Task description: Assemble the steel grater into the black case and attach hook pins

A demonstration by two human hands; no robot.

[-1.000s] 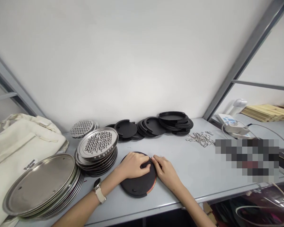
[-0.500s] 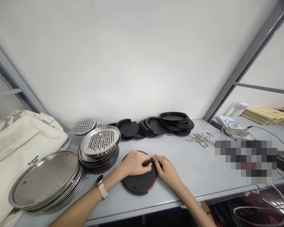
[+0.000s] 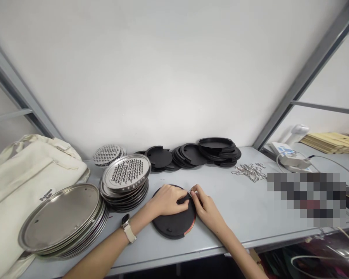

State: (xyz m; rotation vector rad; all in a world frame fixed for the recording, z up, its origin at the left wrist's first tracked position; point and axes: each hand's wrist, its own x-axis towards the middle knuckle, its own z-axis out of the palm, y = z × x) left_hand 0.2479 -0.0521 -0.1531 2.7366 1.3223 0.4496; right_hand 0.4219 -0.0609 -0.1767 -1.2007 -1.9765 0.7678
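Note:
A round black cover (image 3: 171, 223) lies flat on the grey table in front of me, with a thin orange-red edge showing along its right side. My left hand (image 3: 169, 199) rests across its upper part, thumb and fingers curled together and holding it down. At the cover's upper right rim, my right hand (image 3: 203, 203) has its thumb and index finger pinched on a small shiny metal clip, mostly hidden by the fingertips. A loose pile of similar metal clips (image 3: 249, 172) lies farther to the right. Behind my hands, more black covers (image 3: 159, 157) are stacked along the wall.
Left of the cover stand stacked metal discs with raised grater-like teeth (image 3: 130, 172) and a stack of large round metal plates (image 3: 64, 217). A cream bag (image 3: 26, 174) lies at far left. White devices with cables (image 3: 291, 157) and flat wooden pieces (image 3: 331, 142) are at right.
My right hand has lifted slightly at the rim, its fingers more bent around the clip. The left hand stays on the cover. The whole view has shifted a little.

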